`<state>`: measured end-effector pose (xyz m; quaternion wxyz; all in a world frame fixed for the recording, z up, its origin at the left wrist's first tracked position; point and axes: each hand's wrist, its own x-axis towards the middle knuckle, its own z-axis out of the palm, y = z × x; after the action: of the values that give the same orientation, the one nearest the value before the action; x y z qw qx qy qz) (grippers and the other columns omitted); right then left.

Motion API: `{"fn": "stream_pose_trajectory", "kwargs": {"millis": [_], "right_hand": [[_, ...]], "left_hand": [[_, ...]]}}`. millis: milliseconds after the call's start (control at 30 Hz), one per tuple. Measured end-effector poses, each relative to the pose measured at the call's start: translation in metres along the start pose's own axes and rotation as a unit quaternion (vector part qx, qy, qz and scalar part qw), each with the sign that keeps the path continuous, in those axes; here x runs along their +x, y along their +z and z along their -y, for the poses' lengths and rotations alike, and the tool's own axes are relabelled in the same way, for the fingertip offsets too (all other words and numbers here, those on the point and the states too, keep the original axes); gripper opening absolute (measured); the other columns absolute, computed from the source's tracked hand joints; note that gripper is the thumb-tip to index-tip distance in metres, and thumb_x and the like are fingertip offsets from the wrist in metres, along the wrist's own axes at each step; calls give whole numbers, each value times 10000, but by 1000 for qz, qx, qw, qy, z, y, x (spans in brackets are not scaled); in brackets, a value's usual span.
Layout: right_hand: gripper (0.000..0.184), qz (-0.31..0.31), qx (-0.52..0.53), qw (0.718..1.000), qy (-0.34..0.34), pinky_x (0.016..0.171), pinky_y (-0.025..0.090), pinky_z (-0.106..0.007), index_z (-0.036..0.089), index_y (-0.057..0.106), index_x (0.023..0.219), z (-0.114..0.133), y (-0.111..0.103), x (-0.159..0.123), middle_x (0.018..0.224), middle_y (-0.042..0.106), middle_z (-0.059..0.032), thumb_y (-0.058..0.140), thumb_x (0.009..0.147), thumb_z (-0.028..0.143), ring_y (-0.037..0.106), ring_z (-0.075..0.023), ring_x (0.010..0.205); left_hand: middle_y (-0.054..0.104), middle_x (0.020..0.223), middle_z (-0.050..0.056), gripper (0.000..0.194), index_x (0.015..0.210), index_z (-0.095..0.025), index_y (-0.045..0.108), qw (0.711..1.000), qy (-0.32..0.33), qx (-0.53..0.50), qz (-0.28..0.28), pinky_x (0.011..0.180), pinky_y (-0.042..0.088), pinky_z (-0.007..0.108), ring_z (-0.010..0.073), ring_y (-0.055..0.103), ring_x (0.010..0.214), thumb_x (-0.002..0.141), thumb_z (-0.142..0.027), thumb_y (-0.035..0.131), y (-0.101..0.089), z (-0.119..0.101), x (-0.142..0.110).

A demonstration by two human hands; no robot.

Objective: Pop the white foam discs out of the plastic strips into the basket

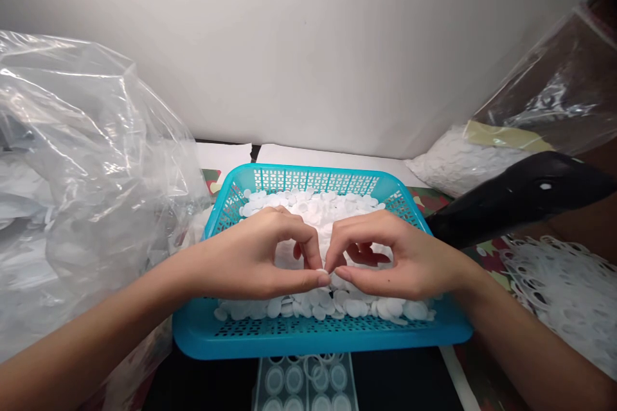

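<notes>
Over a blue plastic basket (308,339), my left hand (270,257) pinches a small white disc (322,271) between thumb and forefinger. My right hand (385,257) meets it from the other side, its thumb and forefinger pressed together at the disc's edge. The fingertips of both hands nearly touch. Beneath them the basket holds a heap of loose white discs (354,306). Whether the right fingers hold a separate piece is too small to tell.
A clear plastic bag (116,141) of white pieces stands left. Behind right lies another bag of white discs (467,157), with a black curved object (520,196) before it. Translucent rings (563,295) pile at right. A clear compartment tray (306,385) sits in front.
</notes>
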<state>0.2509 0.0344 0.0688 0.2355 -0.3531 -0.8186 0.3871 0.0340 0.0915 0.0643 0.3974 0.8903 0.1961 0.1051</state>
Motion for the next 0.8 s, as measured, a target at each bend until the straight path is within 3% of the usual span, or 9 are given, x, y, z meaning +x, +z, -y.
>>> {"fn": "stream_pose_trajectory", "kwargs": {"millis": [533, 800], "right_hand": [[61, -4, -21, 999, -25, 507, 367, -174, 140, 652, 820, -1, 0, 1, 738, 624, 15, 600, 849, 127, 452, -54, 587], [75, -74, -154, 985, -38, 557, 372, -190, 150, 621, 776, 20, 0, -6, 691, 574, 31, 588, 838, 123, 448, -67, 593]], "left_hand": [[637, 744, -45, 206, 784, -212, 654, 999, 18, 30, 6, 784, 373, 261, 105, 548, 769, 865, -398, 620, 0, 0, 2], [620, 724, -15, 280, 774, -177, 622, 997, 30, 70, 11, 649, 390, 231, 106, 548, 689, 890, -424, 560, -13, -16, 6]]}}
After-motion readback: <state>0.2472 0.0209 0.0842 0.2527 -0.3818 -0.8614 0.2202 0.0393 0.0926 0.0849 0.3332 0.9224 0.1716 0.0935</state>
